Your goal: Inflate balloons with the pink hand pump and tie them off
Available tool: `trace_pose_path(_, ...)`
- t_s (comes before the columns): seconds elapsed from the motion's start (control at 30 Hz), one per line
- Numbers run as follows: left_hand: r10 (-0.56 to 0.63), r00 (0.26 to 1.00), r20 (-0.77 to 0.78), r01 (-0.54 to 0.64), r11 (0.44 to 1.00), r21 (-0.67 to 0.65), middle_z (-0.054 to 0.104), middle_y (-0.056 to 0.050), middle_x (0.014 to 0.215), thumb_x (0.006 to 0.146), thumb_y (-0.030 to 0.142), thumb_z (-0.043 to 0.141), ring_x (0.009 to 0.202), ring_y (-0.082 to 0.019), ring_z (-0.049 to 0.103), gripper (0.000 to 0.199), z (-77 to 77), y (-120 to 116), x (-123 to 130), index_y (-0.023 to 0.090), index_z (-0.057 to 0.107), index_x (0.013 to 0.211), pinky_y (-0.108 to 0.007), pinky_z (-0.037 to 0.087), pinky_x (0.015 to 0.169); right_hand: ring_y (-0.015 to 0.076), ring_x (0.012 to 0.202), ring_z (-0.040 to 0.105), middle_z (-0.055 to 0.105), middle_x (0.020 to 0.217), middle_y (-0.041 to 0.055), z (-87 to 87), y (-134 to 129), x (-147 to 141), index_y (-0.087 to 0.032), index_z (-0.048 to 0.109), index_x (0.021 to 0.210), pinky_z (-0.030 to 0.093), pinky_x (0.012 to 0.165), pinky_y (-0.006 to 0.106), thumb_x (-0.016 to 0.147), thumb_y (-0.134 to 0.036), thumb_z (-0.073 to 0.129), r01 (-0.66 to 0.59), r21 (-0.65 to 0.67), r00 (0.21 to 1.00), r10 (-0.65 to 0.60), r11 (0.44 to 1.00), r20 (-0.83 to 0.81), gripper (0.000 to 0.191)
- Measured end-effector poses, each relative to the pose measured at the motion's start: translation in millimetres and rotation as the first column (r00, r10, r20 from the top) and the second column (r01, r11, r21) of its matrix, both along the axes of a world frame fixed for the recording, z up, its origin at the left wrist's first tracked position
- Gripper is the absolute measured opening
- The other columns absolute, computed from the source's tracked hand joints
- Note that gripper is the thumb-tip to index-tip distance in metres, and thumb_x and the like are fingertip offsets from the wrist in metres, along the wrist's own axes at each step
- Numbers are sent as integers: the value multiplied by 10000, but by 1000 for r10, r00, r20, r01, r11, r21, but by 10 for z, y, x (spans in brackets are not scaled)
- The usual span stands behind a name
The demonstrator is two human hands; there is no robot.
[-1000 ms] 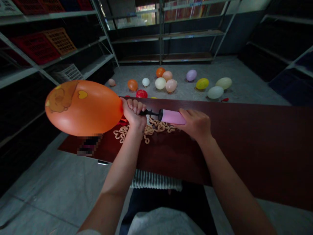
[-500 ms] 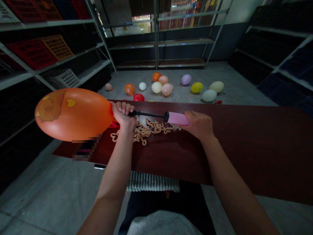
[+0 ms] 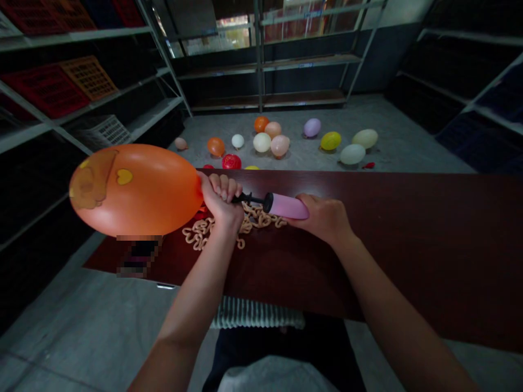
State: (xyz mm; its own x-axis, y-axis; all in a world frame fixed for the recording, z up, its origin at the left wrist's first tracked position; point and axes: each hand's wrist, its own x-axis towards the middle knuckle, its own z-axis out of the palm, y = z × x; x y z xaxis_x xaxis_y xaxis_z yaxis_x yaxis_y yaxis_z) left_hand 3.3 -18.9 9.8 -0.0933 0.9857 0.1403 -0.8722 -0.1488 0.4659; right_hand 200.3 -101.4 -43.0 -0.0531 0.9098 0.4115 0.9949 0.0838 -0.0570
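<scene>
While the left hand is clenching the neck of an orange balloon around the black pump nozzle, the right hand is wrapping the pink barrel of a hand pump at three o'clock. The balloon is bulging out at nine o'clock, above a dark red worktop carrying a tangle of peach uninflated balloons.

The left hand sat between the inflated balloon and the hand pump, whose barrel lay in the right hand. Below them, a tangle of uninflated balloons lay on the table. Beyond it, more balloons lay on the floor before metal shelving.
</scene>
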Motion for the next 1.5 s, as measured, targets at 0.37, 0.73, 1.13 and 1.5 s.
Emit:
trace_pose_path(0.37, -19, 998, -61, 18, 999, -26, 170, 67, 404, 994, 527, 358, 319, -60, 159, 625, -11, -63, 116, 182, 216, 492, -232, 211, 365, 210, 715, 644, 738, 869, 63, -70, 68, -111, -205, 671, 1001, 303, 600, 297, 776, -766, 507, -54, 50, 996, 57, 997, -68, 626)
trace_pose_path(0.73, 69, 998, -4, -69, 996, -61, 168, 73, 419, 981, 561, 359, 346, -61, 146, 606, 14, 89, -116, 181, 199, 536, -219, 236, 391, 231, 827, 567, 682, 894, 98, -23, 63, 183, -190, 649, 1100, 301, 693, 326, 862, -698, 440, 24, 152, 986, -49, 988, 158, 598)
trace_pose_path(1.13, 134, 991, -16, -131, 983, 128, 171, 58, 415, 1000, 504, 359, 340, -66, 148, 608, 269, -38, -321, 180, 215, 505, -241, 215, 388, 281, 986, 541, 650, 1085, 123, -98, 74, 437, -159, 592, 1159, 368, 835, 356, 818, -416, 623, 103, 176, 994, -105, 979, 4, 428)
trace_pose_path(1.5, 88, 996, -8, -87, 989, 118, 144, 57, 407, 989, 537, 348, 314, -65, 138, 631, 210, -71, -121, 178, 192, 493, -241, 178, 360, 263, 826, 616, 695, 947, 108, -124, 84, 251, -188, 622, 1008, 373, 706, 339, 768, -518, 641, 57, 98, 998, -54, 994, -25, 409)
